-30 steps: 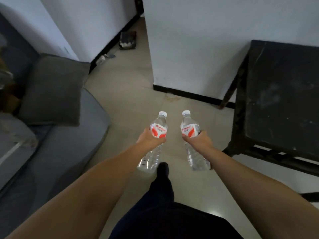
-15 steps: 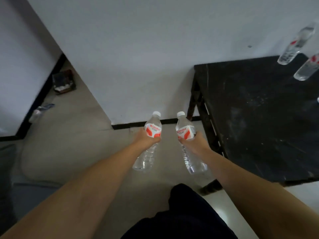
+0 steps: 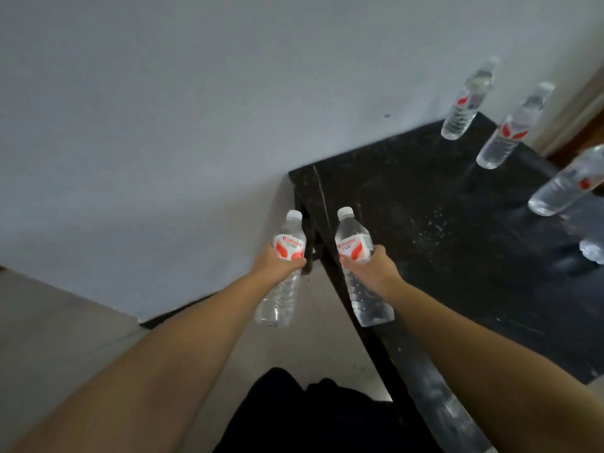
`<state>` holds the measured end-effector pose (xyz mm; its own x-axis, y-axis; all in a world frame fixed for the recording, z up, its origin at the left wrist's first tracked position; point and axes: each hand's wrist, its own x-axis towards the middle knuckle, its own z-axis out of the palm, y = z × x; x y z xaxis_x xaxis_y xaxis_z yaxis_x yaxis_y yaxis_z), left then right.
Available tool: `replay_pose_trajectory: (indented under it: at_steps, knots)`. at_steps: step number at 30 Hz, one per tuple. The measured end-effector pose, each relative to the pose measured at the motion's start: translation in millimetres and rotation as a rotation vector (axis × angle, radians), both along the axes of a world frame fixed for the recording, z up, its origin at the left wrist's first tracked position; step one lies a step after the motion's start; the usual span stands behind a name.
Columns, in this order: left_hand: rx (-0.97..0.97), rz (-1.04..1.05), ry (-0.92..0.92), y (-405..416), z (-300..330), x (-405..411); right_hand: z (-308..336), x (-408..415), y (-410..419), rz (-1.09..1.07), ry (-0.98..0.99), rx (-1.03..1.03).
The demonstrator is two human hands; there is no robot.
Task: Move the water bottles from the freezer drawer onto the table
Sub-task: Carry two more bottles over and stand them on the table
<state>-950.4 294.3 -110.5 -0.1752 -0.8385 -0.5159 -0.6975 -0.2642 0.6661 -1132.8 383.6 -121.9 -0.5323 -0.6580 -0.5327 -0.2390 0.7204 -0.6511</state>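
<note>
My left hand [image 3: 276, 264] grips a clear water bottle [image 3: 283, 279] with a red and white label, held upright over the floor just left of the black table [image 3: 451, 243]. My right hand [image 3: 371, 268] grips a second bottle [image 3: 359, 273] of the same kind, held above the table's left edge. Three more bottles stand on the table at the far right: one at the back [image 3: 465, 103], one beside it [image 3: 510, 129], one nearer [image 3: 565, 184]. Part of a further bottle [image 3: 593, 251] shows at the right edge. The freezer drawer is out of view.
A white wall [image 3: 196, 109] runs behind the table, with a black skirting strip at its foot. Pale floor [image 3: 49, 322] lies to the left and below. My dark-clothed legs [image 3: 310, 416] show at the bottom. A door frame [image 3: 585, 103] stands at the far right.
The view has swung right and I have come closer to the table. Both hands keep their grip on the bottles; the right one now hangs over the table's edge. More standing bottles have come into view.
</note>
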Motion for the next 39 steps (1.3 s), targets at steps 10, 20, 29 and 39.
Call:
replay_pose_trajectory:
  at_steps: [10,20,29,39]
  knots:
    - [0.031,-0.398,-0.007,-114.6,-13.2,-164.4,-2.4,-106.1,-46.8,-0.402,0.033,-0.066]
    - [-0.121,-0.711,0.166,-245.1,14.2,-342.5,24.9,-224.1,-138.3,-0.780,0.128,-0.305]
    - [-0.215,-0.853,0.311,-281.0,27.1,-436.6,13.9,-279.9,-174.9,-0.950,0.243,-0.409]
    - [-0.188,-0.871,0.395,-291.1,5.3,-442.4,-5.6,-285.1,-173.6,-0.976,0.254,-0.425]
